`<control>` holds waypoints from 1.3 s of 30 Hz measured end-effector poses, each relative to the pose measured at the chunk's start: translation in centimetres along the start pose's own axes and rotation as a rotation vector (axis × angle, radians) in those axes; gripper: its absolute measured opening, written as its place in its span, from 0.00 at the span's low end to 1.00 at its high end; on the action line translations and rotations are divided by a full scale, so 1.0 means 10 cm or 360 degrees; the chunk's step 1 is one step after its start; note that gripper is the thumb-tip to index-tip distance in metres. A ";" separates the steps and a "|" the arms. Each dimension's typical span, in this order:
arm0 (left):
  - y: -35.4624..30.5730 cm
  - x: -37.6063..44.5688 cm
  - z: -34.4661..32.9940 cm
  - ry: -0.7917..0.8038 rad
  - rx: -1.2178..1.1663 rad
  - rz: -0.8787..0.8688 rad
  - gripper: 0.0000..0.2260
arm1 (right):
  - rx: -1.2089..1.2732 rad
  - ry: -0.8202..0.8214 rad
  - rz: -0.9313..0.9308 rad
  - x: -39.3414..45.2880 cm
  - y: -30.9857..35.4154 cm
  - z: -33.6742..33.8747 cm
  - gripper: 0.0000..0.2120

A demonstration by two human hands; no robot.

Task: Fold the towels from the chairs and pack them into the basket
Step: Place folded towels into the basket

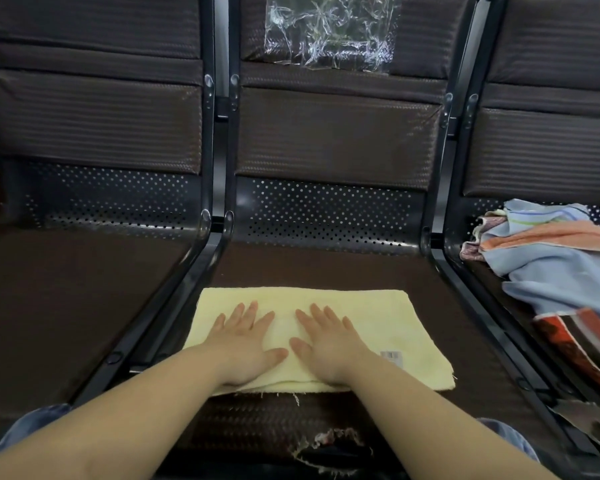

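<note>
Folded pale-yellow terry towel [326, 306] lies at the middle seat's [326, 268] front edge, left hand [246, 344] and right hand [329, 341] pressed flat, fingers spread; judged soft, light, limp, best pinched at its end corners.

Both forearms are seen bare to the elbow, with no sleeves, watch or rings worn on the left hand [246, 344] or right hand [329, 341]. Blue denim [32, 424] is worn on both knees.
</note>
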State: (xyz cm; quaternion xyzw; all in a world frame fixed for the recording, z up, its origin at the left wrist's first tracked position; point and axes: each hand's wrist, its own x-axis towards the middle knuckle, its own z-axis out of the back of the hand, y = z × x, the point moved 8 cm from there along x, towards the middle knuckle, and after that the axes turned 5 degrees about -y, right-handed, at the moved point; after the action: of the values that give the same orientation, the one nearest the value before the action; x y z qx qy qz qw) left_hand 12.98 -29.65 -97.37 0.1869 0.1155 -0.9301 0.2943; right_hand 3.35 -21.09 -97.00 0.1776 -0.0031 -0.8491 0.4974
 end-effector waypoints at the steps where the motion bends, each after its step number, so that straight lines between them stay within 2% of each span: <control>1: 0.04 0.05 0.00 0.0004 -0.0010 0.0011 0.34 | 0.0014 0.0010 -0.0026 0.05 -0.05 -0.02 0.30; 4: 0.28 0.15 0.02 -0.0029 -0.0030 0.0080 0.37 | -0.0001 0.0009 -0.0163 0.16 -0.36 -0.01 0.34; 9: 0.74 0.21 0.08 -0.0084 -0.0080 0.0262 0.40 | -0.0032 0.0019 -0.0571 0.08 -1.12 0.11 0.37; 12: 0.77 0.18 0.07 -0.0096 -0.0071 0.0212 0.39 | -0.0026 -0.0012 -0.0611 0.04 -1.22 0.14 0.37; 16: 0.81 0.06 0.09 -0.0072 -0.0023 0.0109 0.40 | -0.0090 -0.0107 -0.0455 0.02 -0.96 0.20 0.35; 20: 0.82 -0.16 0.12 -0.0013 -0.0121 -0.0158 0.57 | 0.0108 -0.0068 -0.0069 -0.07 -0.22 0.20 0.34; 23: 0.85 -0.33 0.12 -0.0020 -0.0371 -0.0277 0.57 | 0.0232 -0.0003 0.0162 -0.20 0.34 0.15 0.34; 29: 0.94 -0.66 0.13 -0.0215 -0.0478 -0.0361 0.47 | 0.0562 -0.0258 0.0294 -0.28 0.92 0.08 0.27; 31: 0.95 -0.72 0.12 -0.0266 -0.0439 -0.0345 0.42 | 0.0561 -0.0340 0.0304 -0.28 1.00 0.05 0.25; 34: 0.95 -0.74 0.15 -0.0405 -0.0339 -0.0344 0.25 | 0.0522 -0.0421 0.0282 -0.28 1.04 0.03 0.22; 39: 0.87 -0.70 0.25 -0.0586 -0.0224 -0.0392 0.16 | 0.0345 -0.0490 0.0254 -0.28 1.08 0.07 0.17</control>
State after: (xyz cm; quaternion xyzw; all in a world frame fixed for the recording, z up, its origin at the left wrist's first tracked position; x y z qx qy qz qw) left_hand 22.71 -33.84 -93.12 -0.0223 0.1464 -0.9671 0.2071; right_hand 13.49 -24.32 -93.56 0.0974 -0.1846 -0.8189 0.5347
